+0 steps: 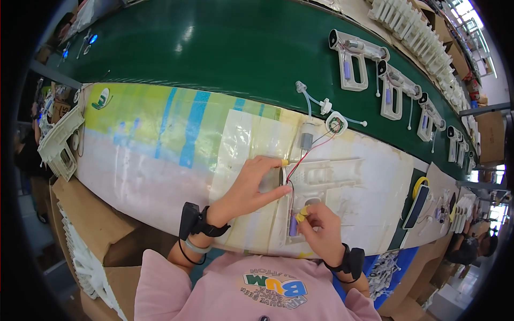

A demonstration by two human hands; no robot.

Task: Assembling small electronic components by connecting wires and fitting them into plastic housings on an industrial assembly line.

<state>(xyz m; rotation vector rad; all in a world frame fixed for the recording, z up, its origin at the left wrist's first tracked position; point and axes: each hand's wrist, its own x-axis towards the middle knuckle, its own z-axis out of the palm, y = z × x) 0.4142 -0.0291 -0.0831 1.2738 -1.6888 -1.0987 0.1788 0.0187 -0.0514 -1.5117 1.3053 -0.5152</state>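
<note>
From where I stand, a white plastic shell half (334, 174) lies open on the pale surface (139, 187), right in front of the seated-looking figure in a pink shirt (230, 289). The left hand (243, 184) reaches in from the left, its thumb and index finger spread apart, both tips at the shell's left edge; the thumb is just beside the red and dark wires (297, 168). The right hand (325, 231) is at the near end of the shell, thumb and index finger drawn together just beside a purple cylinder (293, 226); I cannot tell whether they pinch anything. Yellow covers show on fingertips of both hands.

Beyond the shell's far edge lies a grey motor (307, 140), with a round white part (336, 124) to its right and clear tubing (308, 104) reaching onto the green belt (241, 48). Farther right on that belt, similar assembled shells (352, 61) lie in a row. More white shells (60, 144) rest at the surface's left end, and a cardboard box (93, 208) is near left.
</note>
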